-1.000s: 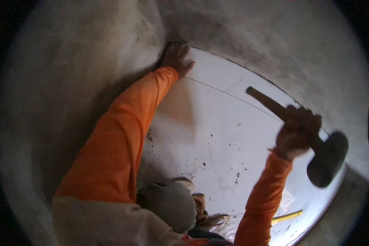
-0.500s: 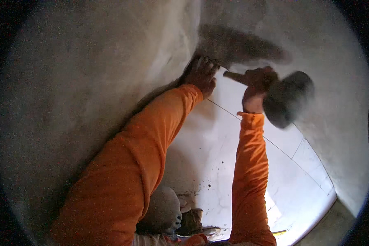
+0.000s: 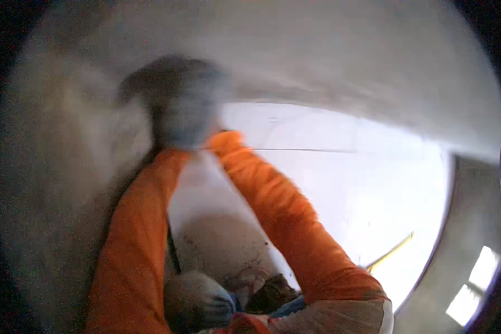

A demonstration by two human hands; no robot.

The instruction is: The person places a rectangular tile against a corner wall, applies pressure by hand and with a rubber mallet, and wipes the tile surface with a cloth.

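A dark grey mallet head (image 3: 186,108), smeared by motion, stands in front of both hands near the wall corner. Only a blurred sliver of my right hand (image 3: 215,124) shows beside it; its fingers are hidden, but it is closed on the mallet, whose handle is out of sight. The orange right sleeve (image 3: 273,200) reaches up and left to it. My left arm in its orange sleeve (image 3: 136,239) runs along the left wall, and the left hand is covered by the mallet head. Under the arms lie large white floor tiles (image 3: 328,183) with a thin joint line.
Grey plastered walls rise at the left (image 3: 55,183) and far side (image 3: 328,61). A yellow strip (image 3: 391,253) lies on the tiles at the right. My knee (image 3: 197,298) and a dark shoe-like shape (image 3: 271,294) are at the lower middle, near dirt specks.
The mallet has swung from the right over to the left, covering my left hand. The right arm now slants leftward. The view has turned, bringing in more tiles and bright window-like patches at the right.
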